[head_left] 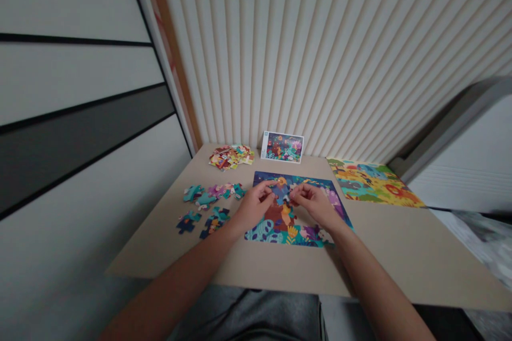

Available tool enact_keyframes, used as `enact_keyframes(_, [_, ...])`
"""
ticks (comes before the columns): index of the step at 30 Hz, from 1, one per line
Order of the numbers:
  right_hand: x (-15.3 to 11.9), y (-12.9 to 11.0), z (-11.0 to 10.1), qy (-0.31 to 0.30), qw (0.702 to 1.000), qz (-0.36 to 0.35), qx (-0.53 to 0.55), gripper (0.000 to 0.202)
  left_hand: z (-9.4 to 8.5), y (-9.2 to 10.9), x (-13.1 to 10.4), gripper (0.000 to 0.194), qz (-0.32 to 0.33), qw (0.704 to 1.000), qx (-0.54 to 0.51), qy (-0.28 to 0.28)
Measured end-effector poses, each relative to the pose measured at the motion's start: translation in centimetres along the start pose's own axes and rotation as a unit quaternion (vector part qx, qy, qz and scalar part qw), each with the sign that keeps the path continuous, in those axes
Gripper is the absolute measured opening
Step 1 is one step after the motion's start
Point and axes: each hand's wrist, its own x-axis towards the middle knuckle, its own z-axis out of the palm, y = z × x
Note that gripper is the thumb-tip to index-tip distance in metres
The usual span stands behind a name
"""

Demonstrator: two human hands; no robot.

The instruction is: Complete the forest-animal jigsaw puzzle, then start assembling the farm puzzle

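A partly assembled puzzle point(273, 219) in dark blue, teal and brown lies on the beige table point(276, 272), its middle still showing bare table. My left hand point(256, 203) is over its left part, thumb and index finger bent toward each other; whether a piece is between them is too small to tell. Over the puzzle's centre, my right hand point(314, 202) pinches something small beside a blue piece. Loose pieces point(205, 200) in teal and pink lie left of the puzzle, with dark blue pieces point(188, 221) nearer to me.
A picture card point(282, 147) leans upright against the pleated curtain point(256, 53) at the back. Another pile of pieces point(231, 157) sits at the back left. An animal puzzle point(374, 182), mostly yellow and green, lies at the right. A white cabinet point(92, 181) borders the left.
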Motion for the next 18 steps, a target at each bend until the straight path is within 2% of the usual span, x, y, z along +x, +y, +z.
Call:
enact_keyframes(4, [0.0,0.5,0.5,-0.005,1.0,0.006,0.015,0.041,0.2,-0.4,-0.1,0.033,0.006,1.0,0.013,-0.006])
enact_keyframes(7, [0.3,0.4,-0.2,0.005,1.0,-0.002,-0.023,0.04,0.3,-0.2,-0.3,0.034,0.001,0.999,0.028,-0.015])
enact_keyframes(8, [0.5,0.3,-0.8,0.032,0.999,-0.011,-0.034,0.04,0.4,-0.1,-0.3,0.036,-0.001,0.999,0.033,-0.014])
enact_keyframes(10, [0.8,-0.1,-2.9,0.128,0.991,-0.038,-0.031,0.04,0.4,0.3,-0.4,0.038,-0.005,0.999,0.049,-0.002])
enact_keyframes(13, [1.1,-0.4,-7.1,0.297,0.951,-0.07,0.055,0.042,0.4,0.5,-0.5,0.035,-0.008,0.997,0.078,0.008])
enact_keyframes(16, [0.9,-0.1,-10.3,0.358,0.923,-0.054,0.134,0.043,0.4,0.4,-0.6,0.033,0.005,0.993,0.114,-0.006])
enact_keyframes(18, [0.7,0.2,-11.2,0.37,0.919,-0.029,0.136,0.043,0.5,0.3,-0.8,0.03,0.03,0.986,0.16,-0.024])
